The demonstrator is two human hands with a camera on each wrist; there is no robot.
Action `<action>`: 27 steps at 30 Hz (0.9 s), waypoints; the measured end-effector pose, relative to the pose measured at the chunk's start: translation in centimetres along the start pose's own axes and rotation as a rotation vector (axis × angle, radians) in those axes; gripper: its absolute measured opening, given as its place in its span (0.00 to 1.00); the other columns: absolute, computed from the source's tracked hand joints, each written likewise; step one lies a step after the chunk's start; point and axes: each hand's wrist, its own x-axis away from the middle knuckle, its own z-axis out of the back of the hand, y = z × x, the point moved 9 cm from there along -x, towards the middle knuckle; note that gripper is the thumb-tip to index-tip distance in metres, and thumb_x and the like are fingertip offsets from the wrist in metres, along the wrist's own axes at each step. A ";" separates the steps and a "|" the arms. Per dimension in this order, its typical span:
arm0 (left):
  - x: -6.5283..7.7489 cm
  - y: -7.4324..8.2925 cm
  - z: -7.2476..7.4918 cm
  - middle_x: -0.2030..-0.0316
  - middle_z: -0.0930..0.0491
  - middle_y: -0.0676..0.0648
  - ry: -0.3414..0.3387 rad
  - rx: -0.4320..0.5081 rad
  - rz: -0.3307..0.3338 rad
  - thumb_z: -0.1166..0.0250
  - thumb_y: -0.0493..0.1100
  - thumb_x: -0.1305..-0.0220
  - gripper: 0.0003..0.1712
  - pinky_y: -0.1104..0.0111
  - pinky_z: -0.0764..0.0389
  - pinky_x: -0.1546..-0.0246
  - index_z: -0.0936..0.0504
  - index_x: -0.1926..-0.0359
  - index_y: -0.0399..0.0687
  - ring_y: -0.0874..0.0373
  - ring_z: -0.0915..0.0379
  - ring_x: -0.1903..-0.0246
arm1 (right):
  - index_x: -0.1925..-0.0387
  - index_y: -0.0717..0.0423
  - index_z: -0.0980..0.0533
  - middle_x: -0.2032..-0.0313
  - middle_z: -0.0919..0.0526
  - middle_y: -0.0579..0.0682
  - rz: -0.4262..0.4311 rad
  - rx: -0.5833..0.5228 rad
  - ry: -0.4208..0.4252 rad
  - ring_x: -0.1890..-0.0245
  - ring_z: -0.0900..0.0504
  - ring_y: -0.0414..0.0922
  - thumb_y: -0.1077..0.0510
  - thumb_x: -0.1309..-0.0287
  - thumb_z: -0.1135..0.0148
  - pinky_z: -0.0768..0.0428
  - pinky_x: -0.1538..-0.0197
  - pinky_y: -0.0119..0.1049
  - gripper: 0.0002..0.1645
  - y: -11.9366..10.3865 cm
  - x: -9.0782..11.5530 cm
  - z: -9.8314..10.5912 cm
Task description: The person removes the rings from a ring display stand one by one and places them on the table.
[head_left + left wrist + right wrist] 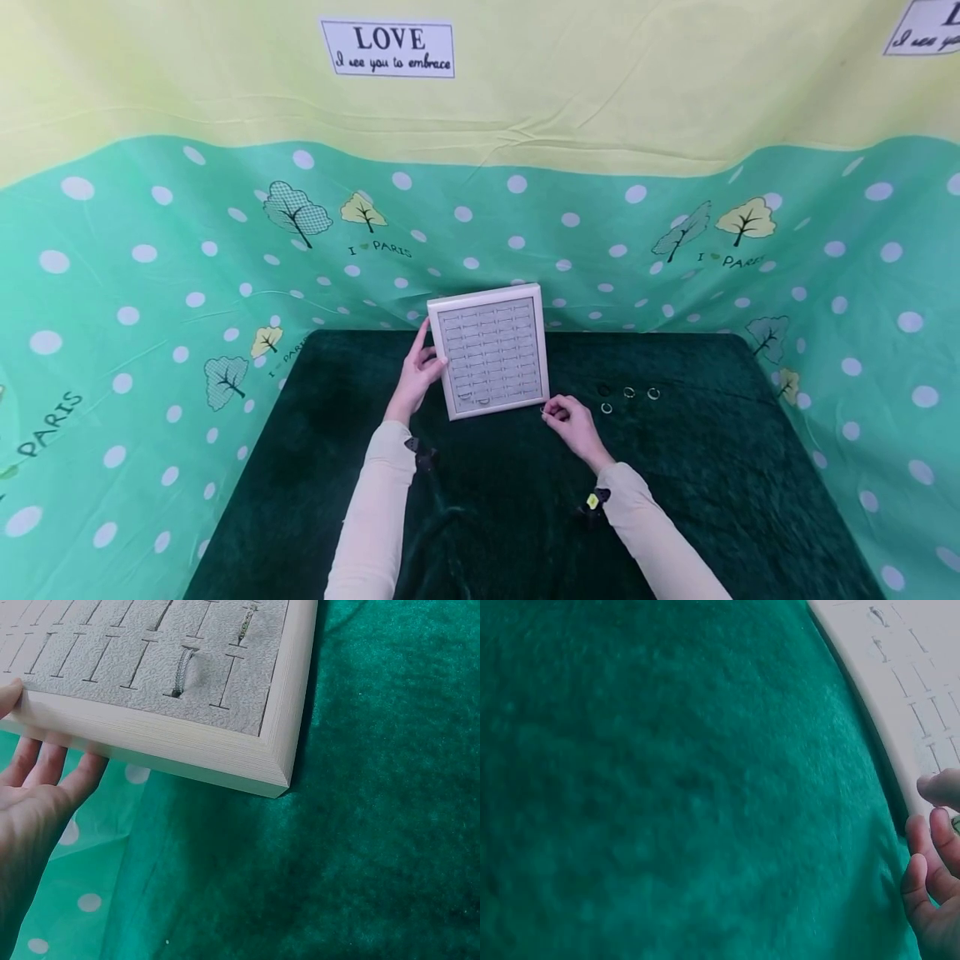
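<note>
A ring display tray (pixel 491 351), with a pale wooden frame and grey slotted padding, leans tilted at the back of the table. My left hand (pixel 415 379) grips its left side, thumb on the front of the frame and fingers (pixel 84 780) behind. Two rings sit in slots near the tray's lower left corner: a silver ring (pixel 181 671) and another slim ring (pixel 245 626). Beside the lower right corner, my right hand (pixel 573 425) pinches a small ring (pixel 956 823) between thumb and fingertips, mostly hidden by the fingers in the right wrist view.
Several loose rings lie right of the right hand, among them a silver ring (pixel 629 392), one farther right (pixel 654 393) and a nearer one (pixel 607 408). Dark green velvet cloth (pixel 675 500) covers the table. A patterned curtain (pixel 517 217) hangs behind and at both sides.
</note>
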 end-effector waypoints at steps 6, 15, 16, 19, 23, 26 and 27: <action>-0.5 -1.0 0.4 0.47 0.30 0.33 0.024 0.010 -0.018 0.43 0.28 0.33 0.47 0.49 0.28 0.46 0.52 0.24 0.70 0.48 0.24 0.53 | 0.69 0.56 0.21 0.66 0.24 0.51 -0.009 0.009 0.021 0.67 0.22 0.46 0.67 0.45 0.33 0.24 0.59 0.40 0.04 0.6 0.1 1.1; -1.2 -2.4 1.0 0.47 0.29 0.35 0.048 -0.008 -0.042 0.41 0.30 0.33 0.47 0.50 0.27 0.47 0.49 0.26 0.77 0.49 0.23 0.54 | 0.68 0.57 0.21 0.65 0.24 0.52 -0.031 0.002 0.056 0.66 0.22 0.47 0.66 0.44 0.33 0.24 0.60 0.38 0.04 1.5 0.4 2.7; -1.2 -2.4 1.0 0.47 0.28 0.35 0.050 -0.008 -0.041 0.41 0.30 0.33 0.47 0.50 0.27 0.47 0.48 0.26 0.77 0.49 0.23 0.54 | 0.68 0.58 0.21 0.65 0.23 0.52 -0.033 -0.002 0.062 0.66 0.22 0.47 0.66 0.44 0.33 0.24 0.60 0.38 0.03 1.6 0.4 2.9; -1.2 -2.4 1.0 0.48 0.28 0.35 0.052 -0.007 -0.041 0.42 0.30 0.33 0.47 0.49 0.27 0.47 0.48 0.26 0.76 0.49 0.23 0.54 | 0.67 0.60 0.21 0.65 0.22 0.53 -0.035 -0.010 0.080 0.65 0.21 0.48 0.66 0.44 0.33 0.23 0.59 0.37 0.03 1.8 0.5 3.5; -1.2 -2.4 1.0 0.47 0.28 0.35 0.051 -0.004 -0.040 0.42 0.29 0.34 0.47 0.50 0.26 0.48 0.48 0.26 0.76 0.49 0.23 0.54 | 0.67 0.60 0.21 0.65 0.22 0.54 -0.026 -0.019 0.101 0.65 0.20 0.49 0.67 0.45 0.33 0.23 0.60 0.36 0.04 1.9 0.6 4.1; -1.2 -2.5 1.0 0.47 0.28 0.35 0.049 -0.007 -0.036 0.42 0.30 0.33 0.47 0.51 0.26 0.48 0.49 0.26 0.76 0.49 0.23 0.54 | 0.67 0.60 0.21 0.64 0.22 0.54 -0.023 -0.020 0.113 0.65 0.21 0.48 0.67 0.45 0.33 0.23 0.61 0.34 0.04 2.2 0.7 4.6; -1.2 -2.5 1.0 0.47 0.28 0.35 0.050 -0.007 -0.035 0.42 0.30 0.33 0.47 0.51 0.26 0.48 0.49 0.26 0.76 0.49 0.23 0.54 | 0.67 0.60 0.21 0.64 0.22 0.54 -0.023 -0.021 0.115 0.65 0.21 0.48 0.66 0.45 0.33 0.23 0.61 0.34 0.04 2.3 0.8 4.8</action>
